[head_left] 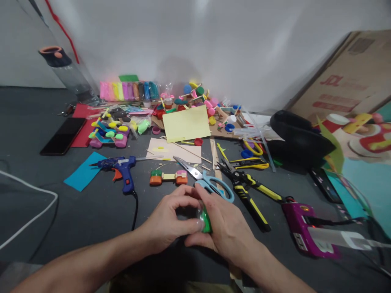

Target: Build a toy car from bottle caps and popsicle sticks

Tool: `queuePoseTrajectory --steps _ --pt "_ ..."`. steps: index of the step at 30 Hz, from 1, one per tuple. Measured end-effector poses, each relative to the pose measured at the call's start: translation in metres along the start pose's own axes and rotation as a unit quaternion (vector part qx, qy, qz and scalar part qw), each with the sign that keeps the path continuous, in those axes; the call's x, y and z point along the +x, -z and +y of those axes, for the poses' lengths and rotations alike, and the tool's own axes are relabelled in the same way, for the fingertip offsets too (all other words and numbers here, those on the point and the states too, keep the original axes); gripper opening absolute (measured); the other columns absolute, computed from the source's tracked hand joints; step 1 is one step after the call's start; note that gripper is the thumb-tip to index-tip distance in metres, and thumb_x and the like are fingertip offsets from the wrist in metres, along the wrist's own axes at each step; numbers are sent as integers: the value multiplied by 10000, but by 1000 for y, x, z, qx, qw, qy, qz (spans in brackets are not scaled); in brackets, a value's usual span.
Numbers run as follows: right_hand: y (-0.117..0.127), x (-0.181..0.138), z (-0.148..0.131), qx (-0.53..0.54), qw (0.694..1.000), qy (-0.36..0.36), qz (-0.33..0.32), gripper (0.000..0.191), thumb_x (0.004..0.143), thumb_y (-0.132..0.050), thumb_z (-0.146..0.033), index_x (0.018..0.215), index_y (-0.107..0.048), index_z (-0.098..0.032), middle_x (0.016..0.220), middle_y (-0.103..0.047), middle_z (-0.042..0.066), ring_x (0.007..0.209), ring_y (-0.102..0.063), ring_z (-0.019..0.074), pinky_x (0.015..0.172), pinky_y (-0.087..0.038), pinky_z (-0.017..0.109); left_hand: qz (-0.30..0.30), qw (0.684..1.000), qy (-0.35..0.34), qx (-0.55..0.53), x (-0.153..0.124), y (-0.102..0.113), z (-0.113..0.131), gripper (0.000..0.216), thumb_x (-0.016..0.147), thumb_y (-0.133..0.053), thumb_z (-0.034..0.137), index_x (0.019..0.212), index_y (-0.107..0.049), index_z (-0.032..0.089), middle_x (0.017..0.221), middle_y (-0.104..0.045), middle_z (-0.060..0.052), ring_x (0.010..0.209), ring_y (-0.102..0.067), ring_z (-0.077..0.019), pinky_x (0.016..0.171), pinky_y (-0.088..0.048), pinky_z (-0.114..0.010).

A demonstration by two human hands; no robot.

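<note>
Both hands meet low in the middle of the dark table (pixel 76 211). My left hand (pixel 166 221) and my right hand (pixel 226 228) are closed together around a small green piece with a clear part (pixel 205 221); most of it is hidden by the fingers. Just beyond the fingertips lie blue-handled scissors (pixel 210 184) and a small craft piece with orange and green ends (pixel 168 177). A blue hot glue gun (pixel 122 169) lies to the left, its cord running toward me.
Yellow-and-black pliers (pixel 250 191) and a purple device (pixel 305 230) lie right. A yellow sheet (pixel 186 123), clay sticks (pixel 128 90), bottle caps and small models crowd the back. A phone (pixel 62 136), bottle (pixel 65 71), blue paper (pixel 82 171), black pouch (pixel 297 138) and white cable (pixel 30 219) surround these.
</note>
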State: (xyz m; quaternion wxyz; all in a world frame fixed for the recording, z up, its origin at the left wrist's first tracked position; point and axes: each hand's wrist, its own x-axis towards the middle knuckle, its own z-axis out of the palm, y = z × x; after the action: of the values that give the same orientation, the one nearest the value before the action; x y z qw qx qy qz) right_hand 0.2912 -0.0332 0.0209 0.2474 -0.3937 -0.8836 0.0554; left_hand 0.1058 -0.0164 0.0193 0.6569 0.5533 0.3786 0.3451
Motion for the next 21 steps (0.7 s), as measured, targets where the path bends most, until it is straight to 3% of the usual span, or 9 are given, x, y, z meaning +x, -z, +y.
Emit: queuePoseTrajectory --steps 7,13,17,21 --pt "3 -1 4 74 995 -58 -11 1016 760 -526 -799 1495 -258 -151 1049 -726 158 902 -753 292 731 -621 372 -79 989 -65 107 5 15 8 123 764 -805 197 873 -752 179 1033 -615 -37 1010 -602 -176 946 -447 -309" --pt "3 -4 6 73 994 -85 -4 1046 716 -622 -760 1489 -262 -154 963 -726 131 848 -751 292 693 -622 377 -21 971 -131 197 3 14 1 228 822 -782 305 1006 -766 170 1041 -641 -68 1030 -593 -210 947 -442 -344" --pt "5 0 3 93 993 -72 -5 1050 699 -713 -693 1491 -255 -177 1140 -720 179 978 -746 309 767 -624 388 -36 979 -122 162 -1 9 -1 272 862 -743 306 1118 -767 218 1165 -617 -75 1109 -574 -211 1000 -430 -338" --pt "8 2 -2 145 985 -85 -29 1178 558 -881 -587 1476 -258 -191 1242 -693 172 1089 -715 311 875 -602 392 -71 990 -100 72 0 8 -1 288 839 -767 308 1124 -773 264 1186 -577 -64 1124 -560 -200 1022 -436 -323"
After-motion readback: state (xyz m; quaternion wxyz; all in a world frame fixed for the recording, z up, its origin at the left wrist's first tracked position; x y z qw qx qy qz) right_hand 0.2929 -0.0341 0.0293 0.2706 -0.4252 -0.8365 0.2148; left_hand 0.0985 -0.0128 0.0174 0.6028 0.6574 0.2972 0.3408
